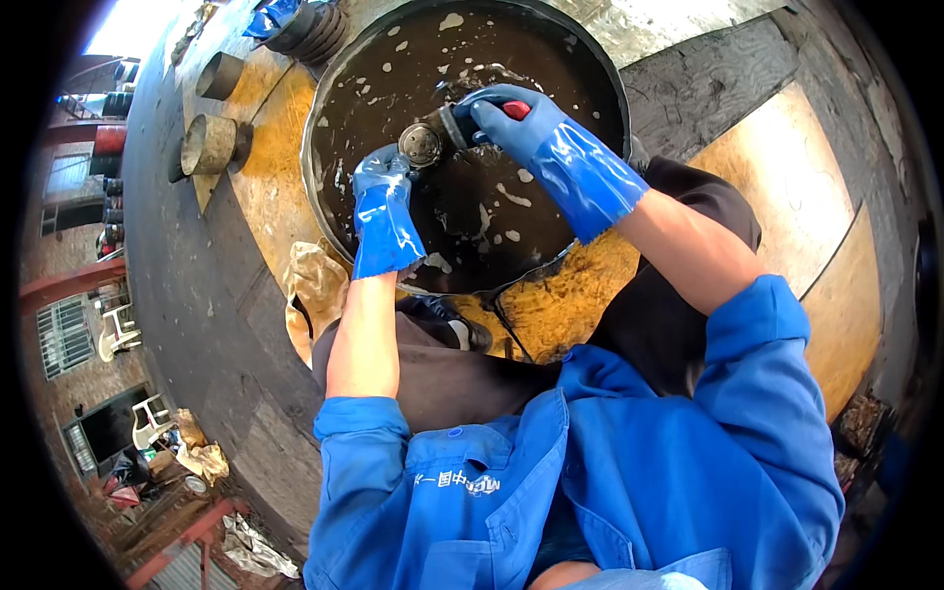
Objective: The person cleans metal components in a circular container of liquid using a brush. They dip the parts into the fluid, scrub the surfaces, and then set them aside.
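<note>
Both my hands wear long blue rubber gloves and are over a large round tub [309, 167] of dark, foam-flecked liquid. My left hand [379, 169] is closed on the edge of a round metal part [420, 146] with several holes in its face. My right hand [511, 123] grips a brush [515, 110] by its red handle. Its dark head [455, 128] is close to the metal part's right side; whether they touch I cannot tell. The fingers partly hide both things.
Two short metal cylinders [208, 145] [219, 76] stand left of the tub. Ringed dark containers [307, 34] with blue material are behind them. A crumpled tan bag [313, 285] lies near my left knee. Worn boards [777, 167] cover the ground at right.
</note>
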A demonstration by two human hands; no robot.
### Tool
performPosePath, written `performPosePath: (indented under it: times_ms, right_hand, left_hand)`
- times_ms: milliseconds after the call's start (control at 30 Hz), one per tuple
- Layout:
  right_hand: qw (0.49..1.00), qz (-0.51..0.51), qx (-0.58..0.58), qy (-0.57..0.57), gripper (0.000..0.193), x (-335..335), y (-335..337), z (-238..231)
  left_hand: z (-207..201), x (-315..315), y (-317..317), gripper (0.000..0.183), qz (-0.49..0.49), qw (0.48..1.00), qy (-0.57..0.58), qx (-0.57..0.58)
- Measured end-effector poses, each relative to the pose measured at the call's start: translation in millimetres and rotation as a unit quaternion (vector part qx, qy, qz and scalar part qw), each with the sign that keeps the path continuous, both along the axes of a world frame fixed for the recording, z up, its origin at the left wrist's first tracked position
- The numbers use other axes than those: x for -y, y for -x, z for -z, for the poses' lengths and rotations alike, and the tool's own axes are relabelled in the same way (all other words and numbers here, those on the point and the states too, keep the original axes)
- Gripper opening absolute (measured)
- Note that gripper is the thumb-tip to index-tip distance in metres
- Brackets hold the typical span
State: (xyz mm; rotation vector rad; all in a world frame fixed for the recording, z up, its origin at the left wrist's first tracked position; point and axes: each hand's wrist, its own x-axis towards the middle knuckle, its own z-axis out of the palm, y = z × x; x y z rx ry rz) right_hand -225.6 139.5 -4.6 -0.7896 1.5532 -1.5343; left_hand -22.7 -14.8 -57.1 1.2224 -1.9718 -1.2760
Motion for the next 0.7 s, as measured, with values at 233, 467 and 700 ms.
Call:
performPosePath:
  times_ms: [233, 467, 700]
  right_hand:
    - [0.999, -0.008, -0.020, -0.047, 0.024, -2, 7, 4]
    - [0.999, 0.011, -0.001, -0.032, 0.025, 4, 14, 10]
    - [0.985, -0.031, -0.165, -0.049, 0.034, 2, 0, -2]
  left_hand:
    - [-8, 4, -1, 0.023, 0.013, 0.993, -0.075, -0.086]
    - [-25, 16, 7, 0.031, 0.035, 0.971, -0.165, -0.171]
    - [-31, 2, 14, 0.030, 0.136, 0.960, -0.109, -0.218]
